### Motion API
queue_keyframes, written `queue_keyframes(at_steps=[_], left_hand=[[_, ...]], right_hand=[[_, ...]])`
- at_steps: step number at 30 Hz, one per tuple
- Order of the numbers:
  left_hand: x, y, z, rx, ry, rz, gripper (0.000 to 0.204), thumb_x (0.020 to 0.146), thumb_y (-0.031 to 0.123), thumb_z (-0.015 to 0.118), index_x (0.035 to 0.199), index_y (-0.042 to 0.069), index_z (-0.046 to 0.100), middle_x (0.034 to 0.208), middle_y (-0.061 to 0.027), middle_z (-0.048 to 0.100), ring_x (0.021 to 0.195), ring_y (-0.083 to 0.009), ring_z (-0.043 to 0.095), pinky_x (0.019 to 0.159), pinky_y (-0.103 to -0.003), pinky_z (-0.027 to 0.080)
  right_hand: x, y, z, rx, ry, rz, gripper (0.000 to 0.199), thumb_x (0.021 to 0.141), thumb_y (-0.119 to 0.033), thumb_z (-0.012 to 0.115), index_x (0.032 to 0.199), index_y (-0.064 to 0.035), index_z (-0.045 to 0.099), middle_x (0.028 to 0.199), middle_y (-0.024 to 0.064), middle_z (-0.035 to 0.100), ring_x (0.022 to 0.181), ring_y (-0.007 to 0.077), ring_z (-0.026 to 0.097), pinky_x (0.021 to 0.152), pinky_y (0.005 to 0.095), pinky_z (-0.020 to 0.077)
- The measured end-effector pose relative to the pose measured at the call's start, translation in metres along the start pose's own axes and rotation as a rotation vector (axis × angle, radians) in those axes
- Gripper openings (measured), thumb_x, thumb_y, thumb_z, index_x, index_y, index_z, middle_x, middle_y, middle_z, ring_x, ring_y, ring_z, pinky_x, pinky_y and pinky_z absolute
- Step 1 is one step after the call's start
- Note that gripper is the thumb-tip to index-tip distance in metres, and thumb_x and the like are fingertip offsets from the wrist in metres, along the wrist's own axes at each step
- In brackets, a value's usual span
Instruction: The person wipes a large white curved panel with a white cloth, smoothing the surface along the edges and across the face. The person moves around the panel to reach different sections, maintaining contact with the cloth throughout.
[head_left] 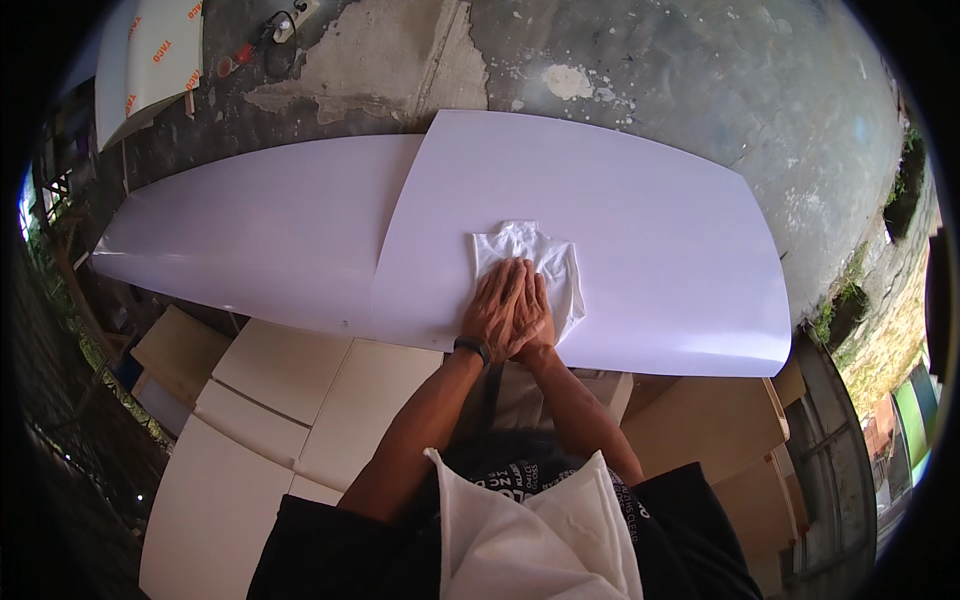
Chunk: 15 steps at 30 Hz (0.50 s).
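Right hand (541, 318) mostly under left hand (503, 308)

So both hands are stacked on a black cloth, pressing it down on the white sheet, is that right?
Not quite: the cloth is white, not black. The head view shows the left hand laid over the right hand, both pressing that cloth onto the white sheet.
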<state>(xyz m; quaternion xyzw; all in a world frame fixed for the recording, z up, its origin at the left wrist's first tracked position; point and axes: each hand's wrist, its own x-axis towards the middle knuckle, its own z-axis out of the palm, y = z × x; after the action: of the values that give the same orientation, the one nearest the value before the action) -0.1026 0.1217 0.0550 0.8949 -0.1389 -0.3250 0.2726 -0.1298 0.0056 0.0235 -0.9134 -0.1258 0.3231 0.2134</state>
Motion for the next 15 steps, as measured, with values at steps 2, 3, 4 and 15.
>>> queue_keyframes(at_steps=[2, 3, 4, 15], left_hand=[[0.005, -0.012, 0.005, 0.002, -0.033, -0.001, 0.094, 0.098, 0.062, 0.049, 0.161, -0.005, 0.027, 0.166, -0.0277, 0.029, 0.157, -0.043, 0.022, 0.129, -0.05, 0.017], [0.018, -0.018, 0.007, 0.032, -0.079, -0.007, 0.094, 0.099, 0.062, 0.049, 0.161, -0.005, 0.026, 0.166, -0.0276, 0.029, 0.157, -0.0429, 0.021, 0.129, -0.049, 0.017], [0.018, -0.022, 0.008, 0.04, -0.068, 0.008, 0.094, 0.099, 0.062, 0.049, 0.162, -0.004, 0.025, 0.166, -0.0275, 0.028, 0.157, -0.0426, 0.021, 0.129, -0.049, 0.017], [0.016, -0.041, 0.021, 0.076, -0.081, 0.041, 0.087, 0.103, 0.059, 0.045, 0.162, -0.001, 0.026, 0.166, -0.0241, 0.031, 0.156, -0.0399, 0.025, 0.129, -0.049, 0.021]], right_hand=[[0.003, -0.004, -0.005, 0.088, -0.073, 0.01, 0.091, 0.096, -0.045, 0.054, 0.165, 0.0002, 0.017, 0.171, 0.0262, 0.015, 0.16, 0.0423, 0.008, 0.13, 0.0536, 0.0082], [0.008, -0.003, -0.005, 0.093, -0.083, 0.017, 0.092, 0.095, -0.047, 0.054, 0.165, 0.0, 0.017, 0.171, 0.0261, 0.015, 0.16, 0.0424, 0.008, 0.13, 0.054, 0.0078], [0.014, -0.002, -0.005, 0.098, -0.093, 0.023, 0.093, 0.095, -0.048, 0.055, 0.165, -0.0001, 0.017, 0.171, 0.0259, 0.015, 0.16, 0.0425, 0.008, 0.13, 0.0545, 0.0074], [0.029, -0.005, 0.013, -0.009, -0.104, 0.05, 0.095, 0.094, -0.05, 0.056, 0.165, -0.0001, 0.017, 0.171, 0.026, 0.014, 0.16, 0.042, 0.007, 0.13, 0.0551, 0.0083]])
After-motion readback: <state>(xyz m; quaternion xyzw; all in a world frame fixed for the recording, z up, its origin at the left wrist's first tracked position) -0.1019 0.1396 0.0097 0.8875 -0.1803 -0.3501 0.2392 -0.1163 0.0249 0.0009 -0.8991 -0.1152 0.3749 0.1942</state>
